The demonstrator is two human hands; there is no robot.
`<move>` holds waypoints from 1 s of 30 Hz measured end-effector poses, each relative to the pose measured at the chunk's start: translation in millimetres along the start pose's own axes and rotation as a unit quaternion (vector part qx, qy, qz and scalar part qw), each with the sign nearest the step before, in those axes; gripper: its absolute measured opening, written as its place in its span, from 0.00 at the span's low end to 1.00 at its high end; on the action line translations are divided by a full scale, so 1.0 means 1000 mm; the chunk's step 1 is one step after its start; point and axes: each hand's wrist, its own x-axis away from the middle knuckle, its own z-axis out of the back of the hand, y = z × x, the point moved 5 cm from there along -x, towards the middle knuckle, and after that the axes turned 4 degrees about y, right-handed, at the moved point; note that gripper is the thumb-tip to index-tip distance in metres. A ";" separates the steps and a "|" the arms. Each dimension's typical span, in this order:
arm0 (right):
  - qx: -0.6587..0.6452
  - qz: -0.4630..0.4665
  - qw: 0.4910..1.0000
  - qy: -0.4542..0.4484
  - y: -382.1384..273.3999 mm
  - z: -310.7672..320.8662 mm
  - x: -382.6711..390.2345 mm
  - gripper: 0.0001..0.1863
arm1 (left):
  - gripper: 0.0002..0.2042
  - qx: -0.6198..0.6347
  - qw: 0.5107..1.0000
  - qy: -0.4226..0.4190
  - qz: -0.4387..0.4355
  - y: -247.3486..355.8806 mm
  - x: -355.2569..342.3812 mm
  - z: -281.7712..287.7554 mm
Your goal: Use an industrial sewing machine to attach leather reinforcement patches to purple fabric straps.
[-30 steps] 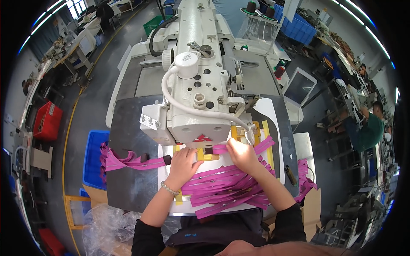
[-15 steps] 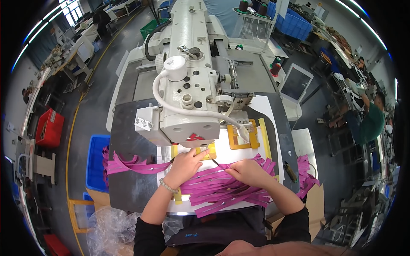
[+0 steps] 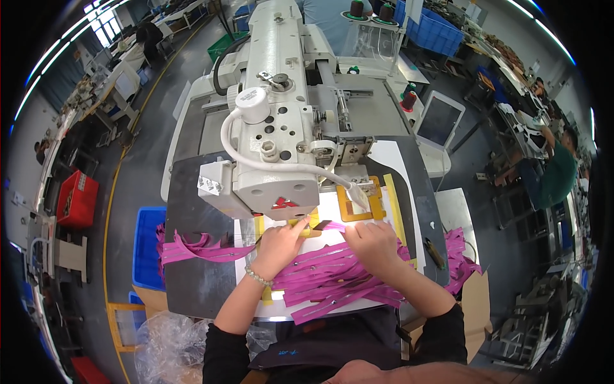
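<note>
A magenta zipper strip [image 3: 335,226] with a dark end is pinched in my right hand [image 3: 373,246], its dark end lying close to my left fingertips. My left hand [image 3: 280,246] rests palm down beside the yellow plate [image 3: 306,226] under the sewing machine head [image 3: 275,182]; its index finger and thumb are stretched out and apart. Another magenta zipper [image 3: 208,251] trails left from beside my left wrist. Below both hands lies a pile of magenta zippers [image 3: 332,281] on the white work surface. The machine head hides the stitching point.
An amber frame [image 3: 348,208] lies right of the machine head. Small snips [image 3: 435,254] rest near the table's right edge, where more magenta zippers [image 3: 457,262] hang. A blue bin [image 3: 148,246] stands left. Thread cones [image 3: 385,11] and a screen [image 3: 441,121] are behind. A co-worker [image 3: 555,173] is far right.
My right hand has moved forward toward the machine, bringing the zipper's dark end up by the yellow plate. My left hand has shifted little, its thumb and index finger still extended.
</note>
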 end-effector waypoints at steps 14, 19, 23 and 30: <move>-0.046 0.084 0.992 0.079 -0.046 0.031 -0.033 0.07 | 0.27 0.041 0.998 0.040 0.035 0.000 0.024 0.021; -0.204 0.049 0.977 0.027 -0.065 0.038 -0.032 0.08 | 0.26 0.063 0.997 0.002 0.053 -0.001 0.038 0.035; -0.440 -0.047 0.896 -0.042 -0.080 0.043 -0.036 0.08 | 0.22 0.074 0.995 0.043 0.059 0.007 0.050 0.061; -0.722 -0.065 0.646 -0.239 -0.121 0.034 -0.019 0.22 | 0.16 0.197 0.940 0.274 0.053 -0.008 0.076 0.091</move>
